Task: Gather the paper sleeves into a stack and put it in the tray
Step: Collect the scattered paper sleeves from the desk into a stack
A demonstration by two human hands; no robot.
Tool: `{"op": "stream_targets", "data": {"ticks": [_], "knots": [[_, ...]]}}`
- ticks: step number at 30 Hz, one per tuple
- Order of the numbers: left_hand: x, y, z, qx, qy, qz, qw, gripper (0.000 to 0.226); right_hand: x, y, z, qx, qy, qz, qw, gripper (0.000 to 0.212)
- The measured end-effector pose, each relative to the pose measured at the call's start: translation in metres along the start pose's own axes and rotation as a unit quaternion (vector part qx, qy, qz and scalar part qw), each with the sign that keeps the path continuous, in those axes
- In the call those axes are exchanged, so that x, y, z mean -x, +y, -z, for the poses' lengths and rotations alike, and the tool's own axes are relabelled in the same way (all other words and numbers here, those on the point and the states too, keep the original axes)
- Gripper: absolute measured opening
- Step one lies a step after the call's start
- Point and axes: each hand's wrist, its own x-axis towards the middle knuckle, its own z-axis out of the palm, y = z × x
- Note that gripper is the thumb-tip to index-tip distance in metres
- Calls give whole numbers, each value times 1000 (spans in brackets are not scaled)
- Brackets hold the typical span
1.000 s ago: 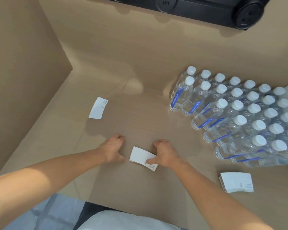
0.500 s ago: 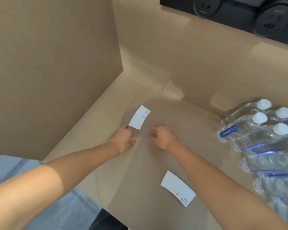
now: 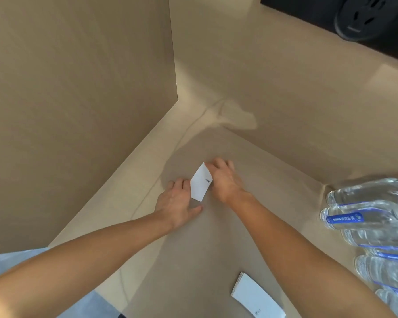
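Head view looks down on a tan table (image 3: 193,260) set in a corner between two tan walls. Both bare hands meet at a white paper sleeve (image 3: 200,182) out near that corner. The right hand (image 3: 223,180) curls over the sleeve's upper right edge, fingers bent onto it, though whether it truly pinches the paper is hard to tell from this angle. The left hand (image 3: 177,204) lies flat and open on the table, fingertips touching the sleeve's left edge, holding nothing. A second stack of paper sleeves (image 3: 257,297) lies on the table near the bottom edge, well apart from the hands. Clear water bottles (image 3: 372,216) with blue labels crowd the right side, blurred.
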Motion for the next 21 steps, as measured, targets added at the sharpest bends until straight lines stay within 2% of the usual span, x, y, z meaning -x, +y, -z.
{"op": "stream_targets", "data": {"ticks": [3,8,15,21], "knots": [[-5,-5,-8,-14,11,-12,1000,68,-12,3,-1,31,-41,43,998,74],[-8,-14,-14,37,32,-20,999,54,-17,1,-2,-16,-33,29,999,51],[15,-19,-12,54,3,-41,998,58,27,-10,-25,-24,-38,-14,999,32],[50,-17,-14,-7,-40,-55,998,50,83,-10,-51,-32,-14,1,999,43]]}}
